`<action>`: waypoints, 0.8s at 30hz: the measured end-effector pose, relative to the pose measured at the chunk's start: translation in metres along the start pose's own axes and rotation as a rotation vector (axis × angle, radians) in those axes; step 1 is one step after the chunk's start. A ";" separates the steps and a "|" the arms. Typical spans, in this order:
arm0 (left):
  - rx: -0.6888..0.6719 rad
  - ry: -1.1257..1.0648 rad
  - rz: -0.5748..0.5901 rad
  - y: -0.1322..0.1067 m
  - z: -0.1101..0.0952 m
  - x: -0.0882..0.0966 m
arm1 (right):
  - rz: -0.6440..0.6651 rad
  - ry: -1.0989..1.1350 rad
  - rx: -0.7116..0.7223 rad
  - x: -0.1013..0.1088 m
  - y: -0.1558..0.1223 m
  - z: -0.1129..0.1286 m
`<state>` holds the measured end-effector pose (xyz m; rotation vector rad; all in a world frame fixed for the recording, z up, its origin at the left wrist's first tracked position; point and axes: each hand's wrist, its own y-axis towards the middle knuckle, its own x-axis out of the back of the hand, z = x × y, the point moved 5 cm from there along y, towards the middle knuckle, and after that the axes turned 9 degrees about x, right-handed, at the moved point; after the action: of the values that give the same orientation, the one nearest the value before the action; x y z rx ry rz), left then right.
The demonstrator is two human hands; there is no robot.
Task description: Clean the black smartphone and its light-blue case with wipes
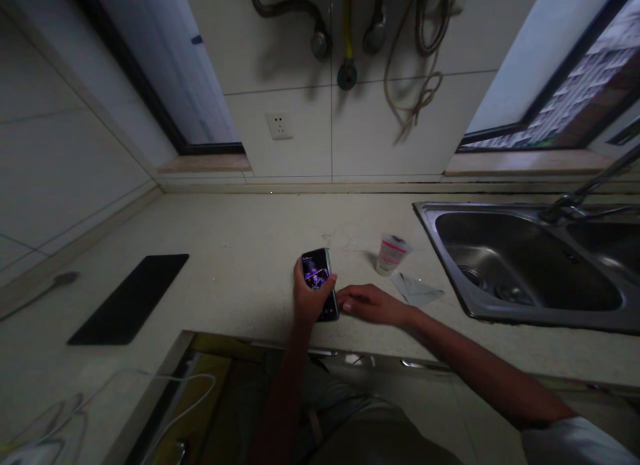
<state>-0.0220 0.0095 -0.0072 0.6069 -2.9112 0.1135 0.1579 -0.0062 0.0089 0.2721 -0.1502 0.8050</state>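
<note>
My left grip (309,298) is closed around the smartphone (316,261), palm across its lower left part, fingers along the left edge and thumb stretched over the lit screen toward the right edge. To hold it well, I should keep that clasp firm but light, pressing at the edges rather than on the glass, and let the thumb lie where it won't tap something by accident or hide what I want to read. Keeping the wrist quiet above the front of the counter (240,251) would keep the screen steady and facing me. My right grip (374,303) has its fingers loosely bent and is closed on nothing I can see; it is best left relaxed, near enough to steady the lower corner without crowding it. The phone sits inside my left grip, its top end reaching out beyond the fingers, away from me, and its bottom end showing below the thumb. It lies just left of my right fingertips, though in this dim light I can't tell whether they touch its edge. Beyond my right wrist stand a plastic cup (391,255) and, beside it, a thin grey cloth (419,290).
</note>
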 end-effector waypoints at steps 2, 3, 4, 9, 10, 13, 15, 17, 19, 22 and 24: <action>-0.047 0.071 -0.033 -0.001 -0.003 0.006 | -0.007 -0.026 0.002 0.004 -0.010 0.010; -0.062 0.103 -0.049 -0.001 -0.005 0.010 | -0.029 -0.027 -0.004 0.006 -0.017 0.013; -0.065 0.120 -0.047 -0.001 -0.006 0.012 | -0.056 -0.022 -0.022 0.008 -0.023 0.015; 0.009 -0.003 -0.032 -0.006 -0.011 0.010 | -0.293 0.112 -0.108 0.009 -0.043 0.008; 0.021 -0.051 -0.030 -0.008 -0.013 0.008 | -0.328 0.140 -0.126 0.006 -0.043 0.006; 0.078 -0.143 -0.008 -0.014 -0.016 -0.003 | -0.304 0.236 -0.128 -0.012 -0.033 0.002; 0.101 -0.182 -0.006 -0.017 -0.016 -0.009 | -0.244 0.310 -0.107 -0.024 -0.024 0.004; 0.132 -0.208 0.001 -0.018 -0.012 -0.011 | -0.249 0.360 -0.114 -0.030 -0.018 0.004; 0.155 -0.246 -0.021 -0.017 -0.004 -0.009 | -0.266 0.392 -0.161 -0.034 -0.015 0.002; 0.247 -0.364 -0.001 -0.012 0.011 -0.006 | -0.289 0.452 -0.235 -0.037 -0.014 -0.004; 0.292 -0.393 0.077 -0.008 0.019 -0.008 | -0.319 0.487 -0.249 -0.039 -0.013 -0.008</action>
<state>-0.0142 0.0029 -0.0270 0.6196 -3.3312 0.4882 0.1407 -0.0387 -0.0104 -0.1380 0.2462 0.5092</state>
